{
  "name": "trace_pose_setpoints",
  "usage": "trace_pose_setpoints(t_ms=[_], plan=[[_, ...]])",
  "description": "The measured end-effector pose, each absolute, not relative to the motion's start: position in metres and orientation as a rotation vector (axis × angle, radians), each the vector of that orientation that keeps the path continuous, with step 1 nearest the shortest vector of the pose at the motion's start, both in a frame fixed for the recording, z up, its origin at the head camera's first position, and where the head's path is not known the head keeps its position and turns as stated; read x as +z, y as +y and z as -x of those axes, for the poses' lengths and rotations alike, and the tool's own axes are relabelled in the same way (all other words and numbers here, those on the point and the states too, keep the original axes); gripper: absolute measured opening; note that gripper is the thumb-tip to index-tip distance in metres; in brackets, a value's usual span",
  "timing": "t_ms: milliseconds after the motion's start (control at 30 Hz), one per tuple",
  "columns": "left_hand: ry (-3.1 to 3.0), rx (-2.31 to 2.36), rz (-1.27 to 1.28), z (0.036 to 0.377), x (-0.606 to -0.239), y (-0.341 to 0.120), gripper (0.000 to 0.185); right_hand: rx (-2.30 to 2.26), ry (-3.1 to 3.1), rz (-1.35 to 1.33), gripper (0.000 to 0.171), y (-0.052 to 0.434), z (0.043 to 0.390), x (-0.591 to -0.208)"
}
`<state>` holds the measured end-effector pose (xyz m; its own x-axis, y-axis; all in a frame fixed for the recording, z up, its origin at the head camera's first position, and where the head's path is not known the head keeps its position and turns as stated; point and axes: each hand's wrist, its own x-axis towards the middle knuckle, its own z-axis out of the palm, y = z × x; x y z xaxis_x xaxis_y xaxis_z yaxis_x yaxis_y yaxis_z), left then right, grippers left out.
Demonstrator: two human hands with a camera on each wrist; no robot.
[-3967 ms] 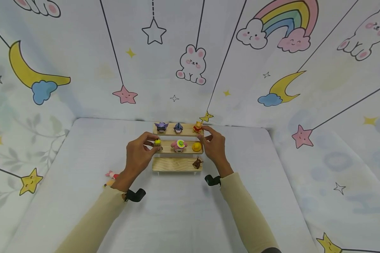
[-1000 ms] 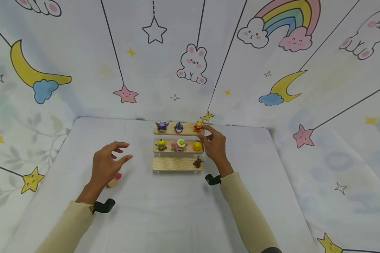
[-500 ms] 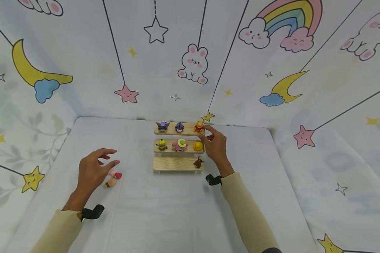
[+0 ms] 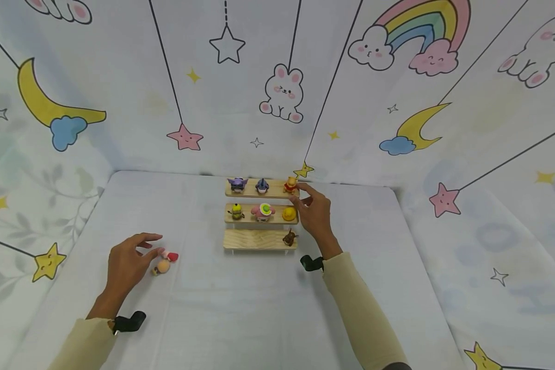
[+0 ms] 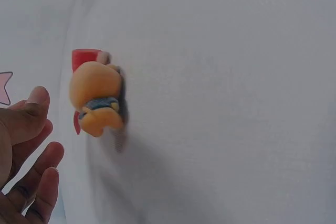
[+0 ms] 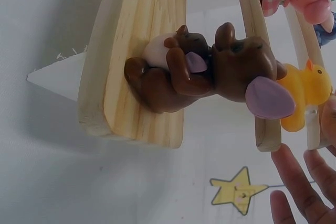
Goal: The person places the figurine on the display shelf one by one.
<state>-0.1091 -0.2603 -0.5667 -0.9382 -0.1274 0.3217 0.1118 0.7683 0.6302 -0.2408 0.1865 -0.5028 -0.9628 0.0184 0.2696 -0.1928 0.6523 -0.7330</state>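
Observation:
A three-step wooden shelf (image 4: 259,240) stands mid-table with small figurines: purple, blue and orange-red ones on top, a yellow one, a pink one (image 4: 262,211) and a yellow duck (image 4: 289,214) in the middle, a brown one (image 4: 289,237) on the lowest step. My right hand (image 4: 315,213) rests against the shelf's right end, fingers relaxed, by the orange-red figurine (image 4: 290,185). My left hand (image 4: 127,262) hovers open just left of two loose figurines, an orange one (image 4: 162,266) and a pink-red one (image 4: 170,255). The left wrist view shows the orange figurine (image 5: 97,100) lying beside my fingertips (image 5: 37,103).
The table (image 4: 259,308) has a white cloth cover. Cartoon-print fabric walls (image 4: 277,92) close in the back and both sides. The brown figurine (image 6: 210,69) lies on the lowest plank (image 6: 142,61) in the right wrist view.
My left hand left the yellow figurine on the middle step and moved down-left to the two loose figurines on the table. The right hand has stayed at the shelf's right end.

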Motion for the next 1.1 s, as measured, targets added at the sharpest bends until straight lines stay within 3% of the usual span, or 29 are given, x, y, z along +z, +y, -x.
trace_pose_setpoints(t_ms=[700,1100], plan=[[-2.7,-0.923,-0.025,0.108,-0.588,-0.269,0.021,1.215,-2.617,-0.152,0.045,0.187,0.241,-0.503],[-2.715,-0.899,-0.025,0.115,-0.574,-0.262,0.018,1.224,-2.628,-0.129,0.045,0.186,0.24,-0.501]])
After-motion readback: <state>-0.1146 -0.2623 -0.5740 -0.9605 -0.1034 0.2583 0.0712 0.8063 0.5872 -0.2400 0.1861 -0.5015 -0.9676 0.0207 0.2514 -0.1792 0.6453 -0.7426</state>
